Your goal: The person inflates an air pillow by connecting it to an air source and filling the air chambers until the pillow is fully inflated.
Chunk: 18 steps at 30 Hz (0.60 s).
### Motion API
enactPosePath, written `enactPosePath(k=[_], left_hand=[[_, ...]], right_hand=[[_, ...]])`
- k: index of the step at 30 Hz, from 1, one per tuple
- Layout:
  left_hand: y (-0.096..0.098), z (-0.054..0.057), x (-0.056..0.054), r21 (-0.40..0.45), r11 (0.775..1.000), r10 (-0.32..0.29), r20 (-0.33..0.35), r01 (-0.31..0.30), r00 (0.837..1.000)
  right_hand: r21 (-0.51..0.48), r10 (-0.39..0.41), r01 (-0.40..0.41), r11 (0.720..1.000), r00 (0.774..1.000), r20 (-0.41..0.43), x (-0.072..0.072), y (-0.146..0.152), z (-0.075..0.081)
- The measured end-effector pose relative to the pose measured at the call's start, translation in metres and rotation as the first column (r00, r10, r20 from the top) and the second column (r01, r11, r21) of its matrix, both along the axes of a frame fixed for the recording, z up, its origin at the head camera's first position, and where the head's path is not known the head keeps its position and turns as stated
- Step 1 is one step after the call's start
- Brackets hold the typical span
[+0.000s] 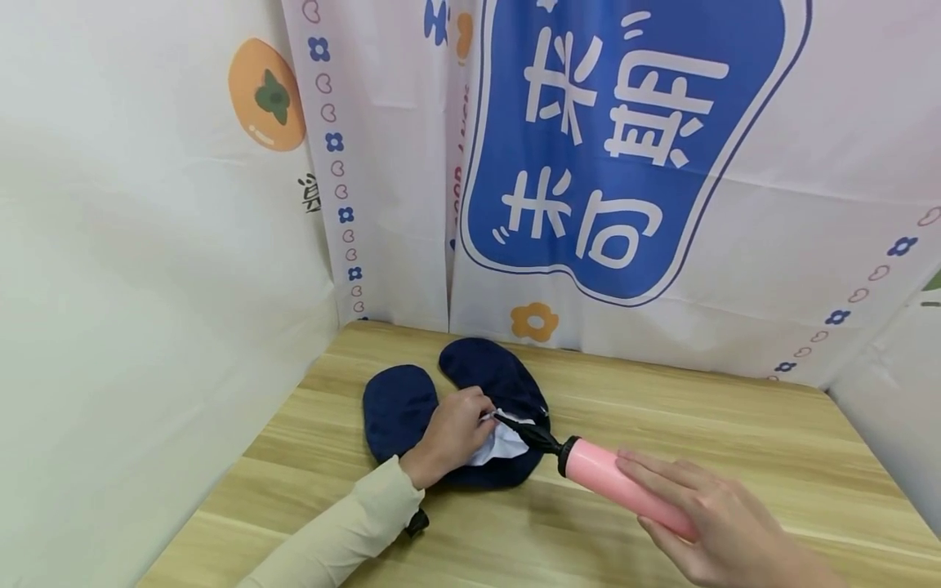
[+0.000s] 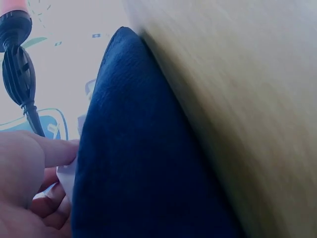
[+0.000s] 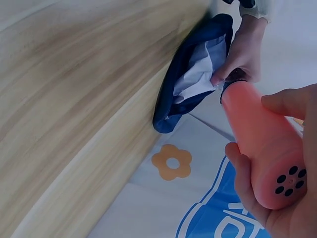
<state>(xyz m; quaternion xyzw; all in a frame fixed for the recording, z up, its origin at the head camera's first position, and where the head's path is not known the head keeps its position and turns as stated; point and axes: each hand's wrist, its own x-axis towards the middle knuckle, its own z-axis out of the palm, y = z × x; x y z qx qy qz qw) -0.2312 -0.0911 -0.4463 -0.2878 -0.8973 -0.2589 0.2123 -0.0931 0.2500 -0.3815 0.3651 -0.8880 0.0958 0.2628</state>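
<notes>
My left hand (image 1: 456, 429) pinches the thin white liner (image 1: 503, 445) of the navy fabric U-shaped cushion (image 1: 488, 367), far left on the wood-grain table (image 1: 676, 416), my right hand (image 1: 713, 514) wraps the pink plastic cylindrical pump (image 1: 610, 475), its tapered black nozzle (image 1: 538, 437) already at the liner, filling apparently incomplete.

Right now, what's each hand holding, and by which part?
The right hand grips the pink pump by its barrel. The left hand pinches white material in the open navy cushion, near the pump's nozzle.
</notes>
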Motion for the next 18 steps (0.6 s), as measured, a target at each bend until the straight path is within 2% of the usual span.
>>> enactPosePath(k=[5,14,18], left_hand=[[0.003,-0.002,0.002,-0.006,0.999,0.038,-0.02,-0.038,0.999],[0.002,-0.005,0.003,-0.011,0.998,0.056,-0.049,-0.057,0.997],[0.003,-0.004,0.002,-0.029,0.998,0.055,-0.086,-0.058,0.995]], right_hand=[[-0.002,-0.038,0.038,0.999,0.999,0.033,0.004,-0.004,0.0],[-0.024,-0.038,0.039,0.999,0.999,0.037,0.008,-0.009,-0.004],[-0.023,-0.059,0.06,0.998,0.997,0.05,0.011,-0.011,-0.003]])
